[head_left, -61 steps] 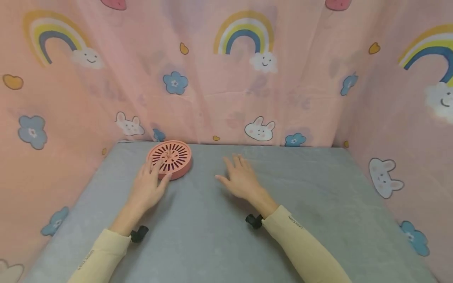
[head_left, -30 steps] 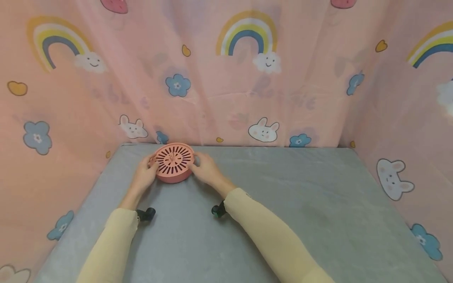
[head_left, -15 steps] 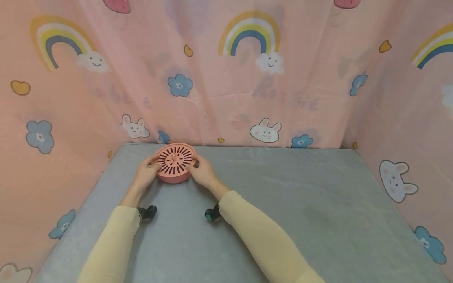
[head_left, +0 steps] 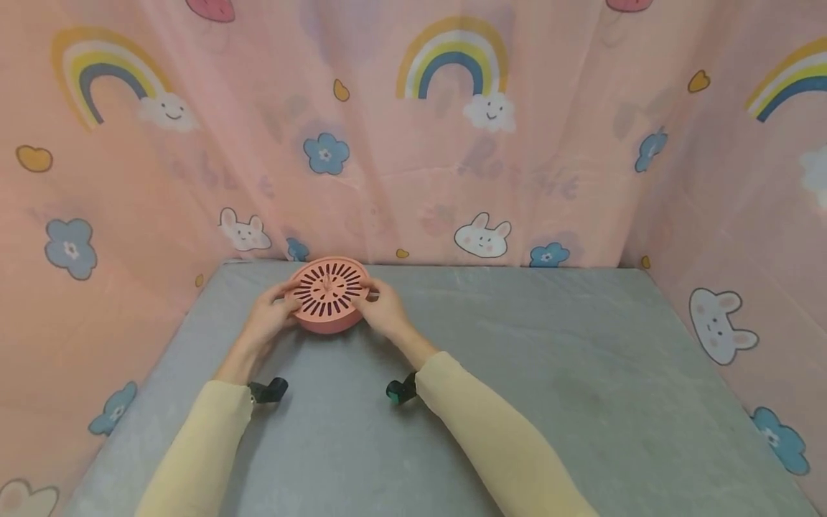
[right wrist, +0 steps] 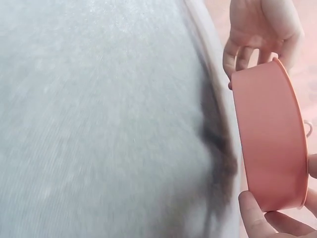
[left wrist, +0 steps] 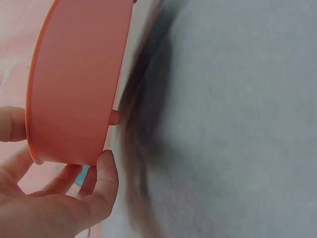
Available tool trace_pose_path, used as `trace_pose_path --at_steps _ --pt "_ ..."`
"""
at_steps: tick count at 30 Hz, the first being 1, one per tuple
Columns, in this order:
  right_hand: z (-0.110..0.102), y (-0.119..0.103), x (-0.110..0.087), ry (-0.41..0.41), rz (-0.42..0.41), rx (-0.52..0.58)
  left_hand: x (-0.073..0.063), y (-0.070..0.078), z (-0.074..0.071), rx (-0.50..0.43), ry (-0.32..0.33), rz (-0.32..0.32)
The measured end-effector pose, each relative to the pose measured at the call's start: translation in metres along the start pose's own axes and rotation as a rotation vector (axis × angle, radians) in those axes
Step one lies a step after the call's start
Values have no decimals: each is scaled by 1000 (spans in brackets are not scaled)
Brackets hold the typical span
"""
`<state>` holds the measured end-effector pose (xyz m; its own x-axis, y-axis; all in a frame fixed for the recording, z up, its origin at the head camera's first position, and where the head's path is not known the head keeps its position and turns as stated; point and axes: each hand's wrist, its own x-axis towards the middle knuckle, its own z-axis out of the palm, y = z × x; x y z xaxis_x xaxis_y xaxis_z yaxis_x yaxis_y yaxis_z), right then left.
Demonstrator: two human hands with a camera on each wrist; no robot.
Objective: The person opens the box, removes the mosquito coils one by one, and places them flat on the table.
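A round pink mosquito coil holder (head_left: 328,293) with a slotted lid hangs close over the far left part of the table, between both hands. My left hand (head_left: 268,316) grips its left side, thumb on the lid's rim and fingers curled under the base. On the opposite side, my right hand (head_left: 385,310) holds the rim the same way. The left wrist view shows the holder's smooth side wall (left wrist: 77,84) and a small foot (left wrist: 114,117) under it, with a shadow on the cloth below. A little ring (right wrist: 308,128) stands on the lid in the right wrist view.
Grey cloth covers the table (head_left: 517,373). A pink curtain (head_left: 400,187) printed with rainbows, rabbits and flowers rises along the back and both sides, close behind the holder. A black wrist camera (head_left: 270,390) sits by the left sleeve, another camera (head_left: 402,388) by the right.
My right hand has come left to the holder and both hands have taken hold of its sides. Over the last half second the holder has moved slightly right and up.
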<state>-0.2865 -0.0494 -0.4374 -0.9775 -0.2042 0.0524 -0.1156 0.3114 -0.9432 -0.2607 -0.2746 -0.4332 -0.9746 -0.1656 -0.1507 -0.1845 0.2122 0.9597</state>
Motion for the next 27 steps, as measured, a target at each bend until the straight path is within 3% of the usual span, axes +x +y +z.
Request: trace_pose_path --at_steps 7,17,27 --pt "-22 -1 -11 9 -11 -27 -12 8 15 9 -34 24" --pt "-63 6 -33 60 -2 -16 -24 15 49 -56 -124 57" --pt "-93 4 -57 82 25 -2 -39 23 77 -50 -128 107"
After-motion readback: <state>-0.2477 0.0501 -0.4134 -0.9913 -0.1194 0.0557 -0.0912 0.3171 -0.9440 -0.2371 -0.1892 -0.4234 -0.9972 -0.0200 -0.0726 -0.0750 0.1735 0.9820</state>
